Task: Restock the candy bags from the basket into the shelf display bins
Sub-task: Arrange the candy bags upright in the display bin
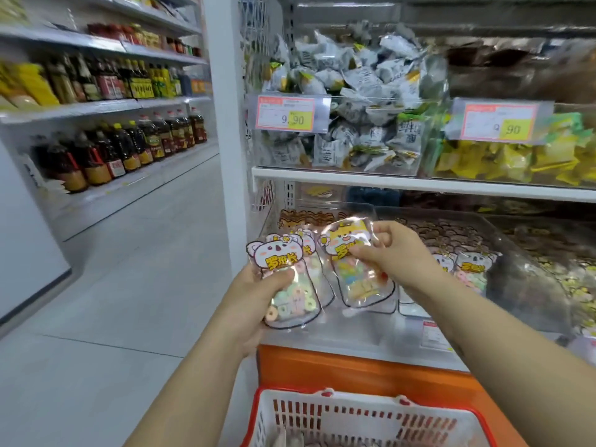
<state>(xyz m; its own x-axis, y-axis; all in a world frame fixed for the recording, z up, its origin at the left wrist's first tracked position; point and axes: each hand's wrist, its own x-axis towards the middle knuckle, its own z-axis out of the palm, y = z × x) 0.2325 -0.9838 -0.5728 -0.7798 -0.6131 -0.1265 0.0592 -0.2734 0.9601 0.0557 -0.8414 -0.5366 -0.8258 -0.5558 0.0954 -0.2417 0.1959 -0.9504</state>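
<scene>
Both hands hold candy bags before the lower shelf bin.
Left hand (258, 291) grips stacked koala bags (287, 279); right hand (396, 253) pinches a yellow-topped bag (351, 253) over the clear bin (516, 253); basket (364, 417) sits below.

A koala-header bag (274, 254) and a yellow-header bag (346, 235) (both clear-bodied) are held upright before the display bin (506, 295); the white basket (361, 424) is positioned below.

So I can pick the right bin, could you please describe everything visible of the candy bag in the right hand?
The candy bag is a clear, glossy plastic pouch, black-outlined, with a yellow cartoon-animal header. Pastel candies fill its lower half. The right hand pinches its upper right part, holding it nearly upright before the lower display bin.
</scene>
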